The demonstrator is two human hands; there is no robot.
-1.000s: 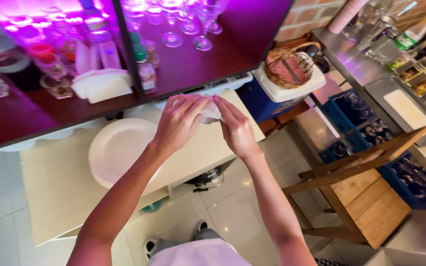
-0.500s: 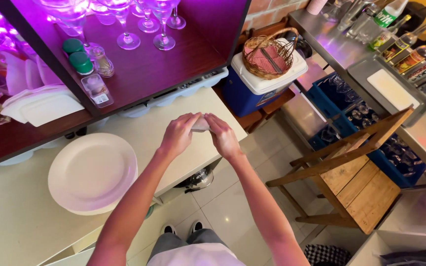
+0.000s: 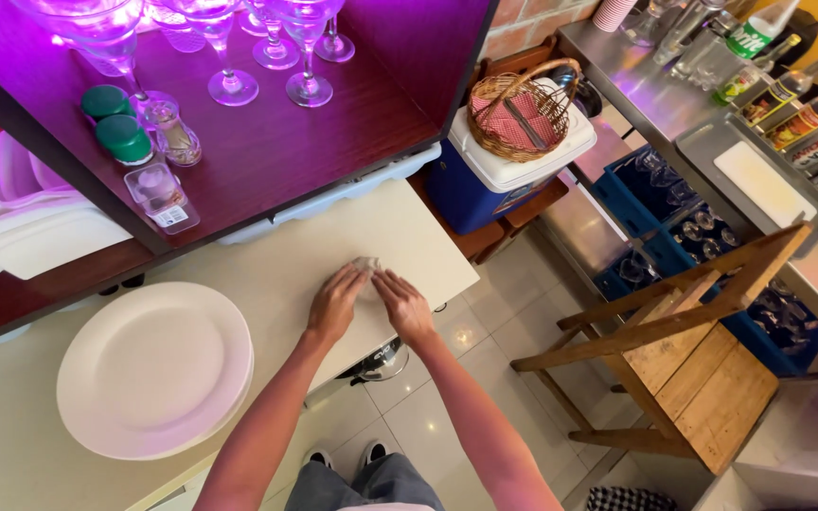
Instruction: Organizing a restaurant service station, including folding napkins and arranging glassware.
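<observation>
My left hand (image 3: 336, 303) and my right hand (image 3: 404, 305) rest side by side on the cream counter (image 3: 409, 227), near its right end. Their fingertips close from both sides on a small crumpled whitish wad (image 3: 367, 265), which looks like a paper napkin and lies on the counter. Most of the wad is hidden under my fingers. A stack of white plates (image 3: 153, 364) sits on the counter to the left of my left forearm.
Above the counter a dark wooden shelf (image 3: 314, 151) carries wine glasses (image 3: 307, 57), green-capped jars (image 3: 125, 139) and folded white napkins (image 3: 40, 237). To the right stand a blue cooler (image 3: 471, 194) with a wicker basket (image 3: 523, 114), a wooden stand (image 3: 702, 331), blue glass crates (image 3: 693, 227) and a steel bench with bottles (image 3: 788, 104).
Both hands came down from in front of me with the white wad and now hold it against the counter. The view tilted so the plates lie further left.
</observation>
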